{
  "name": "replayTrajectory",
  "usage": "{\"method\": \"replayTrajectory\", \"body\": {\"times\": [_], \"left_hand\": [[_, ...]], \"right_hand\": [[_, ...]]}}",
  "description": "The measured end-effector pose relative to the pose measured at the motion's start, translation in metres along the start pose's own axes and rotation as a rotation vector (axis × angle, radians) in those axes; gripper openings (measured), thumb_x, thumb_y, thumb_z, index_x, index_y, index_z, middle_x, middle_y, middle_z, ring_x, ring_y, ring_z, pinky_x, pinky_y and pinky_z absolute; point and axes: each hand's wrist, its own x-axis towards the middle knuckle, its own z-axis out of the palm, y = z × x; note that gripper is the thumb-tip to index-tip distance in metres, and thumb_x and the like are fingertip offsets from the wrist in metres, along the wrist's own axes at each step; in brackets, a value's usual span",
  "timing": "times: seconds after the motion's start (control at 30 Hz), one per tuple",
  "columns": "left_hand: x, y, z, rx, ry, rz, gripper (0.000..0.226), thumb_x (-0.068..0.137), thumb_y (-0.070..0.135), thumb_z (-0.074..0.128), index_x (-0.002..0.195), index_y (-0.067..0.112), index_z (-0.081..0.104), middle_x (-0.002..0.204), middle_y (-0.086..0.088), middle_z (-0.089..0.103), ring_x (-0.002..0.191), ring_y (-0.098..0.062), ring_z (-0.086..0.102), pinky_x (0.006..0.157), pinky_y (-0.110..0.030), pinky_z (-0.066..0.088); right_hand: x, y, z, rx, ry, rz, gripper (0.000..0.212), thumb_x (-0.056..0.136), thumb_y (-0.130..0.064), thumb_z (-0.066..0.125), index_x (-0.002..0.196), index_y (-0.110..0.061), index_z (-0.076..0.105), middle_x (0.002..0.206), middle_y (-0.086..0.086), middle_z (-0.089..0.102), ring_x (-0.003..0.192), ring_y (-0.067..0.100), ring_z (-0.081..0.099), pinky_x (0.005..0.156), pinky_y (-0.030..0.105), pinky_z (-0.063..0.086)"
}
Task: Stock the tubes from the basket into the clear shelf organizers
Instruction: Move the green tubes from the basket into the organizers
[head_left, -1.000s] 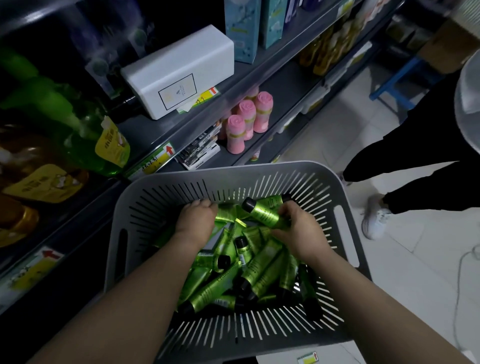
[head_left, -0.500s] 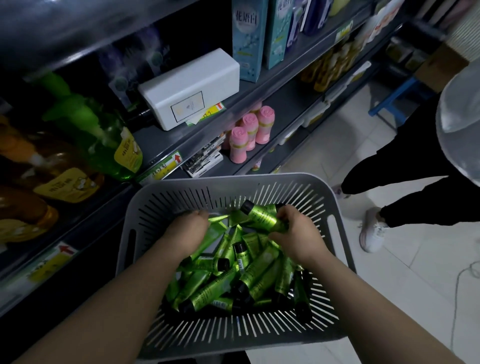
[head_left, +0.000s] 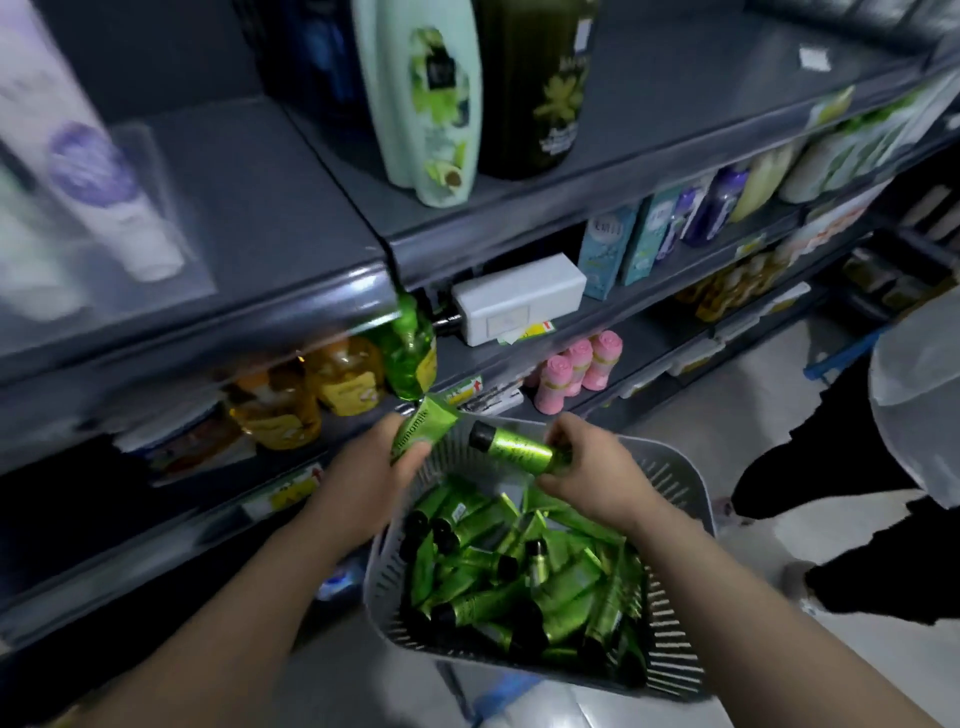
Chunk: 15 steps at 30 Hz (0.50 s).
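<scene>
A grey slotted basket (head_left: 680, 525) sits low in front of me, holding several green tubes with black caps (head_left: 488, 587). My left hand (head_left: 363, 483) grips one green tube (head_left: 423, 423), flat end up, above the basket's left rim. My right hand (head_left: 592, 467) holds a second green tube (head_left: 511, 447) lying sideways, black cap to the left, over the basket. A clear shelf organizer (head_left: 130, 223) stands blurred on the upper shelf at the far left, with a white and purple tube in it.
Grey shelves (head_left: 519, 234) run from left to upper right, stocked with tall bottles, a white box (head_left: 519, 299), pink bottles (head_left: 576, 371) and yellow and green bottles. Another person's dark legs (head_left: 841, 499) stand on the tiled floor at the right.
Both hands have lifted out of the basket, each with a green tube. The view has swung upward, so the upper shelf and the clear organizer have come into sight.
</scene>
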Motion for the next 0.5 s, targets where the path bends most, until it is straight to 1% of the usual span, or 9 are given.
{"method": "replayTrajectory", "body": {"times": [0.1,0.2,0.27,0.3,0.33,0.37,0.4,0.47,0.5], "left_hand": [[-0.019,-0.002,-0.037,-0.023,0.152,0.050,0.015,0.095,0.027,0.055,0.108,0.018,0.055,0.086,0.008,0.059,0.080,-0.015,0.056,0.066,-0.026,0.034],[-0.041,-0.008,-0.077,-0.036,0.287,0.070,0.013,0.094,0.024,0.057,0.100,0.012,0.055,0.082,0.004,0.060,0.076,-0.020,0.056,0.064,-0.028,0.032],[-0.060,-0.013,-0.104,-0.040,0.359,0.102,0.018,0.093,0.026,0.058,0.099,0.010,0.055,0.080,0.000,0.061,0.074,-0.020,0.055,0.065,-0.031,0.034],[-0.070,-0.016,-0.118,-0.051,0.382,0.116,0.020,0.093,0.030,0.056,0.097,0.011,0.055,0.078,0.001,0.060,0.072,-0.016,0.055,0.065,-0.032,0.035],[-0.082,-0.018,-0.132,-0.061,0.397,0.131,0.019,0.093,0.032,0.055,0.095,0.013,0.053,0.075,0.004,0.059,0.069,-0.009,0.054,0.064,-0.031,0.035],[-0.095,-0.021,-0.146,-0.058,0.404,0.140,0.017,0.094,0.033,0.054,0.093,0.017,0.052,0.072,0.006,0.058,0.067,-0.005,0.054,0.063,-0.030,0.034],[-0.109,-0.024,-0.160,-0.037,0.408,0.149,0.016,0.094,0.035,0.053,0.093,0.020,0.050,0.071,0.007,0.057,0.066,-0.004,0.054,0.061,-0.030,0.034],[-0.138,-0.030,-0.187,0.026,0.418,0.154,0.018,0.093,0.041,0.048,0.093,0.023,0.047,0.070,0.006,0.056,0.065,-0.008,0.054,0.061,-0.035,0.038],[-0.153,-0.033,-0.201,0.043,0.433,0.147,0.017,0.094,0.041,0.047,0.094,0.024,0.047,0.072,0.005,0.057,0.066,-0.010,0.054,0.062,-0.036,0.039]], "right_hand": [[0.002,-0.039,-0.010,-0.023,-0.025,-0.106,0.031,0.062,-0.020,0.074,0.083,-0.023,0.051,0.079,-0.004,0.060,0.076,0.022,0.058,0.070,0.038,0.051],[0.000,-0.085,-0.018,-0.080,-0.051,-0.207,0.031,0.066,-0.018,0.074,0.084,-0.023,0.050,0.083,-0.005,0.059,0.079,0.019,0.056,0.070,0.035,0.049],[-0.005,-0.118,-0.019,-0.098,-0.061,-0.266,0.031,0.067,-0.019,0.075,0.085,-0.024,0.051,0.085,-0.005,0.059,0.081,0.019,0.057,0.072,0.035,0.050],[-0.008,-0.134,-0.017,-0.102,-0.065,-0.296,0.031,0.066,-0.020,0.075,0.084,-0.025,0.050,0.085,-0.006,0.059,0.081,0.018,0.057,0.072,0.035,0.050],[-0.012,-0.151,-0.015,-0.108,-0.072,-0.325,0.032,0.066,-0.022,0.076,0.083,-0.027,0.049,0.086,-0.006,0.059,0.081,0.018,0.056,0.072,0.035,0.050],[-0.017,-0.168,-0.012,-0.116,-0.083,-0.352,0.033,0.065,-0.023,0.076,0.082,-0.027,0.048,0.086,-0.006,0.058,0.080,0.018,0.056,0.072,0.036,0.050],[-0.023,-0.186,-0.009,-0.120,-0.100,-0.374,0.034,0.064,-0.024,0.076,0.081,-0.028,0.048,0.085,-0.006,0.058,0.078,0.019,0.056,0.072,0.036,0.051],[-0.037,-0.221,0.001,-0.123,-0.131,-0.422,0.035,0.061,-0.024,0.077,0.077,-0.028,0.046,0.082,-0.006,0.057,0.075,0.019,0.057,0.070,0.036,0.051],[-0.045,-0.238,0.006,-0.130,-0.133,-0.454,0.035,0.060,-0.024,0.078,0.076,-0.028,0.046,0.081,-0.006,0.058,0.075,0.019,0.058,0.070,0.036,0.052]]}}
